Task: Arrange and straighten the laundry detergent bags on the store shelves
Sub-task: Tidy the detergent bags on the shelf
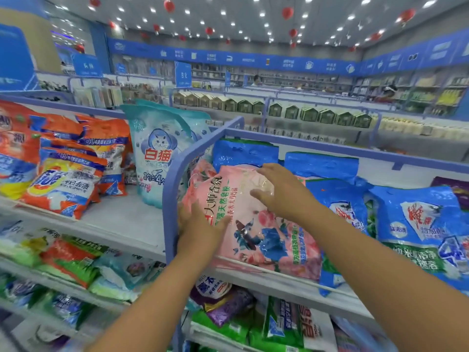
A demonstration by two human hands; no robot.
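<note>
Through the head camera I saw both of my hands on a soft pink plastic detergent bag printed with blue and pink flowers (256, 219), which lay tilted on the top shelf just right of the pale blue metal shelf divider (177, 168). My left hand (200, 224) rested against the bag's near left edge, fingers fairly straight and pressed to the plastic, not curled round it. My right hand (276, 189) lay flat over the bag's far end, fingers spread and only slightly bent, pressing rather than gripping. To the right of the pink bag, touching it, blue plastic detergent bags with red lettering (418, 224) lay overlapping along the same shelf, and more blue bags (243, 151) stood behind it at the far side. Left of the divider a pale turquoise bag with a cat picture (157, 153) stood upright, and farther left orange and blue detergent bags (68, 174) leaned in a loose pile. On the lower shelf sat green and purple bags (223, 308).
</note>
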